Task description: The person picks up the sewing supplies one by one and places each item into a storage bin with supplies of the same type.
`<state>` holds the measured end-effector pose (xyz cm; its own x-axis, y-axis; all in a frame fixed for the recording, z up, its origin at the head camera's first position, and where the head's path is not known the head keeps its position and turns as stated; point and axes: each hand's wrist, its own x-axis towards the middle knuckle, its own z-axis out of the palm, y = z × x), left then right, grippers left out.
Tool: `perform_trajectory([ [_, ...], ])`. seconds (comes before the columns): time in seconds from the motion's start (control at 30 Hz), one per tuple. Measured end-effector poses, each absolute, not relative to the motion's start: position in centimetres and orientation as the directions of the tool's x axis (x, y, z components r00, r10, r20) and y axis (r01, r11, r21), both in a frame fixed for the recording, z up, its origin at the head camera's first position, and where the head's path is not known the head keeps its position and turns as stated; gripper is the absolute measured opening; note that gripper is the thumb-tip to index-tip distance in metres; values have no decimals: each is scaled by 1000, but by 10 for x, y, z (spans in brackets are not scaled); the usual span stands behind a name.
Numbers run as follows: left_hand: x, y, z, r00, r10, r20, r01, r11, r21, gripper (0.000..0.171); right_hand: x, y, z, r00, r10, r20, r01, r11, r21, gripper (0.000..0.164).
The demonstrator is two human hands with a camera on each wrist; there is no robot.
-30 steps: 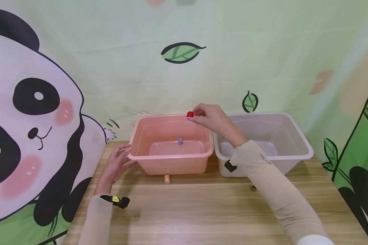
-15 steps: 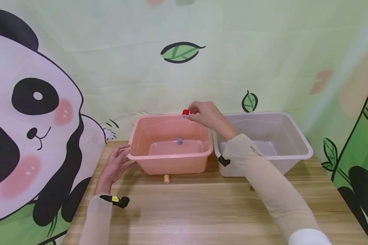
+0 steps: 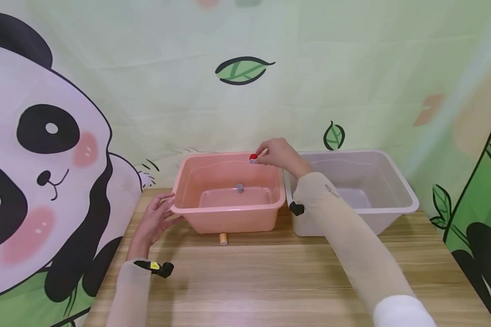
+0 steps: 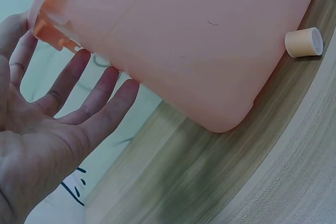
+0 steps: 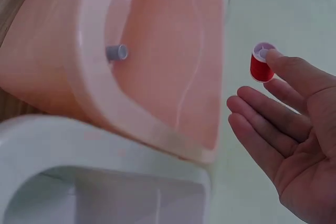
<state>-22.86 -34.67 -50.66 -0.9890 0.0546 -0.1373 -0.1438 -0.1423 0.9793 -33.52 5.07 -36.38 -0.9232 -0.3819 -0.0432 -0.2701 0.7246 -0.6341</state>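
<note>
Between thumb and index finger, my right hand (image 3: 281, 153) pinches a small spool of red thread (image 5: 262, 65) above the back right part of a pink plastic tub (image 3: 229, 222). In the right wrist view its other fingers stick out loosely. A grey spool (image 5: 116, 52) lies inside the pink tub. My left hand (image 3: 152, 221) touches the tub's left side; in the left wrist view its fingers (image 4: 113, 103) are spread, their tips against the wall under the rim. An orange spool (image 4: 303, 42) lies on the table by the tub's front.
A light grey tub (image 3: 393, 190) stands right beside the pink one on the wooden table (image 3: 245, 286). Close behind both hangs a cloth backdrop (image 3: 294, 104) printed with a panda and leaves.
My right hand with the red spool went slightly left and up, then back right and down, and the spool has tilted a little. The left hand and both tubs stay put.
</note>
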Motion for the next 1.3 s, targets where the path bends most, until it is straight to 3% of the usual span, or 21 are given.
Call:
perform_trajectory([
  [0.17,-228,-348,-508,-990,63,-129,-137,-163,977,27,-343,57,-370,-939,-327,-107,-195,763,-616,35],
  [0.4,-229,-347,-509,-990,59,-130,-138,-157,978,27,-347,59,-370,-938,-327,-115,-225,826,-517,29],
  [0.8,-229,-347,-512,-991,54,-123,-131,-164,978,25,-348,55,-371,-963,-217,-161,-85,809,-582,30],
  [1.3,-230,-348,-512,-991,45,-122,-128,-168,977,27,-354,40,-381,-973,-216,-81,-144,842,-520,31],
])
